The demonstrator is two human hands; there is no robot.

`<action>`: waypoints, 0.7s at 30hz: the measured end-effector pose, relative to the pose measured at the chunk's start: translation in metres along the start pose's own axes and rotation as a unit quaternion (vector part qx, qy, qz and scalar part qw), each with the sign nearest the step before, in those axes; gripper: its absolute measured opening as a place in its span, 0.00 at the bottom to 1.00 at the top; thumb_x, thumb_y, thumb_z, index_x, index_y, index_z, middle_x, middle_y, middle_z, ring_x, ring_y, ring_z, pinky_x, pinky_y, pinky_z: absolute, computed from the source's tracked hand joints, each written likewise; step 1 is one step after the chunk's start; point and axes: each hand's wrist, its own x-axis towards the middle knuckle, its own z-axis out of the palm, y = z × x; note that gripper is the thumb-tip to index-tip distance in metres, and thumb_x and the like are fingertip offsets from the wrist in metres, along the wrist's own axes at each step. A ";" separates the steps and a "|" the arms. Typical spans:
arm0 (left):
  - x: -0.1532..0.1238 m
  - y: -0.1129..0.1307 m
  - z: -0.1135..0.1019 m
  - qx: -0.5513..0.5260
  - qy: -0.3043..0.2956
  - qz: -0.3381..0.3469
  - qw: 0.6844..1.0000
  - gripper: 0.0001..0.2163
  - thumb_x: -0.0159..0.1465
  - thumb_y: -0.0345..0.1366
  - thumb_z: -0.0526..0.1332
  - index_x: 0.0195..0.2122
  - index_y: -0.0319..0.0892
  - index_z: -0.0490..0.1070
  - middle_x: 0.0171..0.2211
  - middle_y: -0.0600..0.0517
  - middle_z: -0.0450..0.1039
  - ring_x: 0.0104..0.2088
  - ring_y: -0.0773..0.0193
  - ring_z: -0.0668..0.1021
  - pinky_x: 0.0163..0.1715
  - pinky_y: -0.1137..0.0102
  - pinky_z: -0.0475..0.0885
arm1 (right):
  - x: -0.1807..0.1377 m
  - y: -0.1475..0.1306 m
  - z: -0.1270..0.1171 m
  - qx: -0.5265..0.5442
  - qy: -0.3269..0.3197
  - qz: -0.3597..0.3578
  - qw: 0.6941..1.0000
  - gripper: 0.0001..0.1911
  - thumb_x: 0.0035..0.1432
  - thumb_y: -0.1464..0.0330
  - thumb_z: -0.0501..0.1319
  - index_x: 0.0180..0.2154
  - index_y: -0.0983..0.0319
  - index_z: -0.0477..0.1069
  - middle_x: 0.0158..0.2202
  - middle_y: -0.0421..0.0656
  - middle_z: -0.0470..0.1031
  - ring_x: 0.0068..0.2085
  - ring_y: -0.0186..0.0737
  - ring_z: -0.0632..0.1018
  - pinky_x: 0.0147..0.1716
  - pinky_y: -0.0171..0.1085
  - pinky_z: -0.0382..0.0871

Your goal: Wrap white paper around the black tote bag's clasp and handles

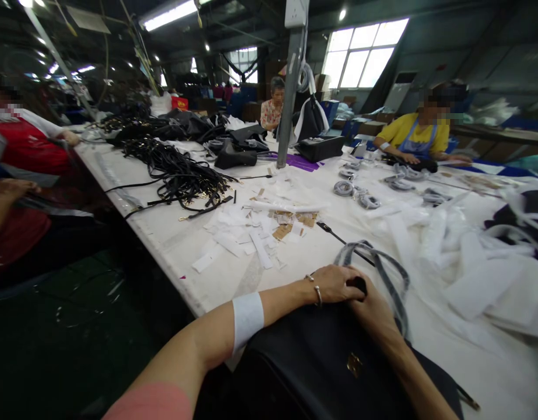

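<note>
A black handbag (304,356) with a gold-coloured clasp (355,364) lies at the table's near edge, close to my body. My left hand (336,284), with a bracelet at the wrist, curls over the bag's far edge. Right beside it, my right hand (369,298) grips the same edge, and the fingers of both hands meet there around a small dark part. What exactly the fingertips pinch is hidden. Grey wrapped handles (395,274) loop up behind the bag, and a thin black strap (339,236) with a tab extends beyond them.
Paper and cardboard scraps (269,227) litter the white table (164,245). A heap of black straps (177,175) lies farther left, wrapped grey coils (345,188) on the right, and white sheets (492,280) at far right. A metal post (289,99) rises mid-table. Several co-workers sit around.
</note>
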 end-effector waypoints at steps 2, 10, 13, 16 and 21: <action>-0.002 -0.003 -0.005 -0.027 0.028 -0.003 0.999 0.10 0.59 0.40 0.62 0.40 0.44 0.75 0.33 0.53 0.75 0.35 0.63 0.75 0.36 0.72 0.67 | 0.000 -0.003 -0.001 0.011 -0.004 -0.009 1.000 0.32 0.47 0.60 0.60 0.56 0.60 0.64 0.47 0.48 0.77 0.46 0.51 0.77 0.44 0.45 0.71; -0.027 -0.027 -0.048 -0.064 0.028 -0.056 0.996 0.08 0.60 0.38 0.60 0.35 0.39 0.73 0.26 0.55 0.72 0.26 0.69 0.73 0.28 0.76 0.66 | -0.008 -0.017 -0.001 0.001 -0.027 0.000 1.000 0.18 0.56 0.50 0.56 0.31 0.57 0.73 0.26 0.39 0.76 0.29 0.43 0.76 0.30 0.37 0.68; -0.042 -0.045 -0.081 0.105 0.083 -0.118 0.984 0.08 0.62 0.37 0.58 0.37 0.41 0.74 0.31 0.54 0.76 0.30 0.68 0.76 0.32 0.75 0.68 | -0.012 -0.015 0.006 0.012 0.016 0.004 1.000 0.19 0.57 0.50 0.56 0.30 0.58 0.72 0.25 0.39 0.74 0.28 0.42 0.75 0.29 0.37 0.67; -0.060 -0.069 -0.123 0.197 0.134 -0.187 0.953 0.06 0.60 0.33 0.58 0.34 0.40 0.74 0.33 0.49 0.76 0.35 0.62 0.76 0.36 0.71 0.68 | -0.014 -0.012 0.010 0.025 0.044 0.010 0.999 0.20 0.57 0.49 0.56 0.30 0.58 0.72 0.23 0.39 0.74 0.27 0.42 0.74 0.28 0.37 0.66; -0.095 -0.104 -0.167 0.303 0.118 -0.235 0.916 0.07 0.57 0.29 0.58 0.33 0.42 0.76 0.37 0.48 0.76 0.40 0.57 0.76 0.41 0.67 0.69 | -0.013 -0.006 0.014 0.049 0.047 -0.002 0.998 0.20 0.57 0.50 0.57 0.36 0.59 0.74 0.26 0.41 0.76 0.29 0.43 0.76 0.31 0.37 0.67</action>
